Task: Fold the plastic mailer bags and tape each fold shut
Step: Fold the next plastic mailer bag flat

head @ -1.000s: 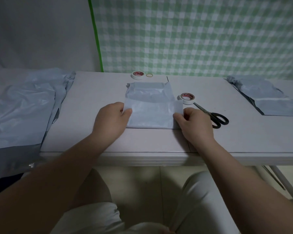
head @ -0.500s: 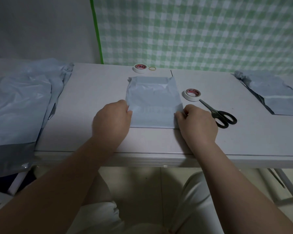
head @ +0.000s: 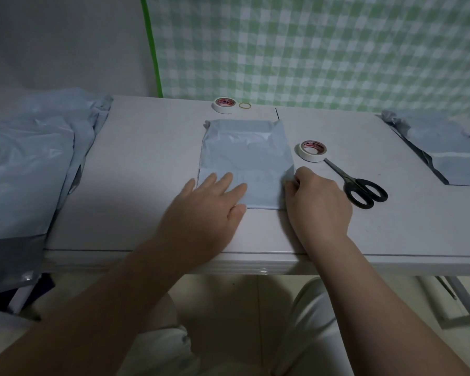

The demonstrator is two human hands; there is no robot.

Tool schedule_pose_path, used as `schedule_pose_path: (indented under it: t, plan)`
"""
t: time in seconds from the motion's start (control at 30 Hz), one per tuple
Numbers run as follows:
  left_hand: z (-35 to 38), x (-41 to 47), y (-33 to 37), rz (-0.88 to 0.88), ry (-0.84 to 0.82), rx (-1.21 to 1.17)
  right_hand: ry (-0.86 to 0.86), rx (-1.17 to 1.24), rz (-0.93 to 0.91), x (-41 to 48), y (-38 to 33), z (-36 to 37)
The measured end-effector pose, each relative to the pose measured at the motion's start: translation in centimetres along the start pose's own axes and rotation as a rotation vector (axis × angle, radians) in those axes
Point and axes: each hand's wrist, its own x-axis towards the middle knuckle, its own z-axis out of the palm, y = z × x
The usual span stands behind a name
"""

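From the head camera, the left hand lies flat with its fingers straight and spread, pressing down on the near left corner of the folded mailer bag. The right hand has its fingers curled, pinching the bag's right edge near the lower corner. The bag lies between the two hands on the table and stretches away from them, its far end slightly crumpled. Just beyond the right hand sits a roll of tape, close to the bag's right edge, and black scissors lie just outside that hand, blades pointing at the roll. Well beyond the left hand's fingertips, past the bag's far end, a second tape roll lies beside a rubber band. Far out to the left hand's side is a loose pile of mailers – some hanging over the table's edge – and far out to the right hand's side lie more bags.
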Motion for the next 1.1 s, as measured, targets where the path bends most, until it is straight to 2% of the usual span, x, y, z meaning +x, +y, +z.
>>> schedule_pose_path:
  t: [0.07,0.23,1.1]
  plan:
    - [-0.02,-0.31,0.02,-0.019,-0.032,0.049,0.002,0.005,0.009,0.03,-0.02,0.04]
    - [0.31,-0.61,0.18,-0.036,0.006,0.122,-0.004,0.014,0.026,0.07,-0.08,0.03]
    - [0.22,-1.11,0.4,-0.054,0.04,0.119,-0.015,-0.012,0.003,0.36,-0.3,0.07]
